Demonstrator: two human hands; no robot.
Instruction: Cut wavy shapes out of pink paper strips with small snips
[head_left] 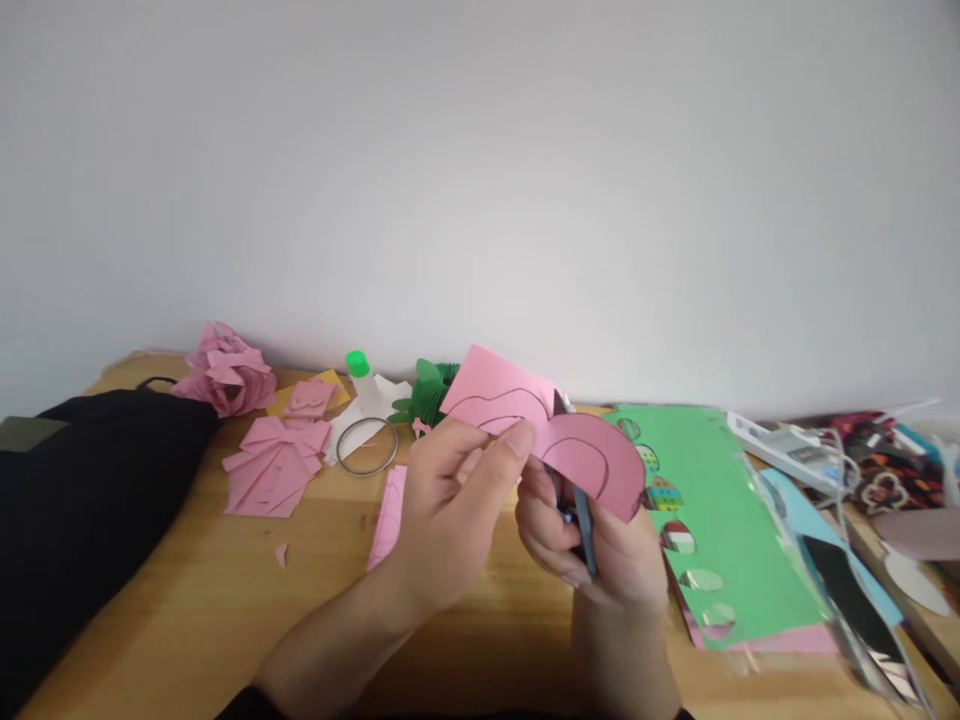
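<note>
Paper (pixel 504 398), pink, pinched in left hand (pixel 450 500), just above right hand (pixel 611 565) clenched around scissors (pixel 584 528).

Pink paper (pixel 525 425), pencilled curves, held above table; grey scissors (pixel 585 535) at its middle.

A home craft desk — paper scraps (pixel 274 465), glue bottle (pixel 361 385), plain wall (pixel 480 180).

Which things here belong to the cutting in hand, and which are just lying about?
In use: pink paper in left hand; scissors in right hand.
Lying about: glue bottle, ring, green sheet, black bag, paper flower.
</note>
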